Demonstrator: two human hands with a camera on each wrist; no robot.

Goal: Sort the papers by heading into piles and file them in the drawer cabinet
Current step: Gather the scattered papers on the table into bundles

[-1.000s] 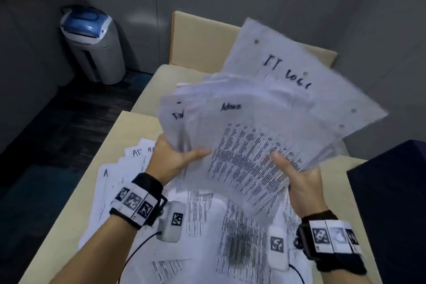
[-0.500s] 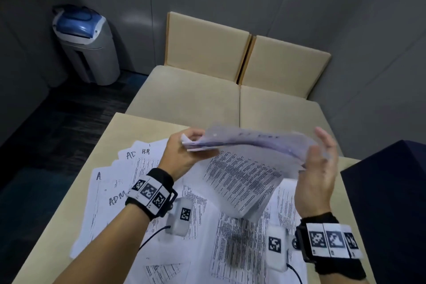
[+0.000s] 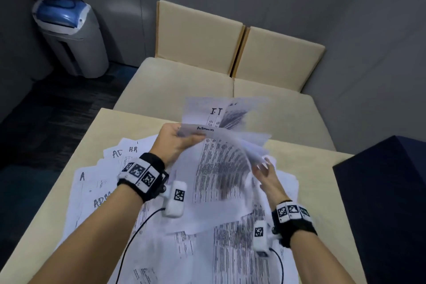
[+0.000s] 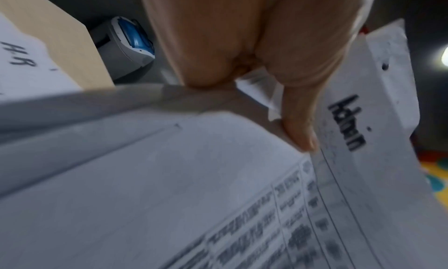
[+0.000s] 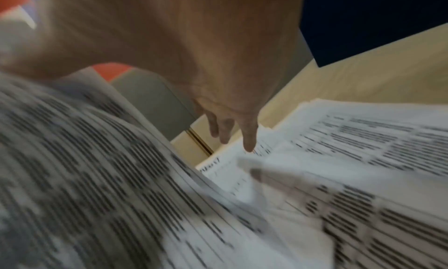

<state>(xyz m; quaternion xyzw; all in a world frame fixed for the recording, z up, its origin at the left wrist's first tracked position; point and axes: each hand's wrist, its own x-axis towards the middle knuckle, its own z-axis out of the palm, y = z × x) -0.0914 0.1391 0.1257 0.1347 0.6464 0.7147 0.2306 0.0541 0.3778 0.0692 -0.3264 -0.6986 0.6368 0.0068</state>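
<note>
My left hand (image 3: 179, 140) grips the top corner of a sheaf of printed papers (image 3: 221, 163) above the table; the front sheet is headed "Admin" (image 4: 346, 123), and one behind it reads "IT" (image 3: 216, 112). The sheets fan out and droop to the right. In the left wrist view my thumb (image 4: 298, 131) presses on the front sheet. My right hand (image 3: 264, 172) hovers by the sheaf's lower right edge with fingers (image 5: 249, 137) spread and holds nothing. More papers (image 3: 101, 182) headed "AD", "H.R", "A" and "ADM" lie spread over the beige table (image 3: 36, 233).
A dark blue cabinet or box (image 3: 387, 203) stands at the table's right edge. Beyond the table is a beige cushioned bench (image 3: 184, 80) against grey walls. A grey bin with a blue lid (image 3: 66, 30) stands on the floor at the far left.
The sheaf, raised and fanned a second ago, went flat and low, and now droops open from my left hand. My right hand let go of it and dropped to its lower right edge.
</note>
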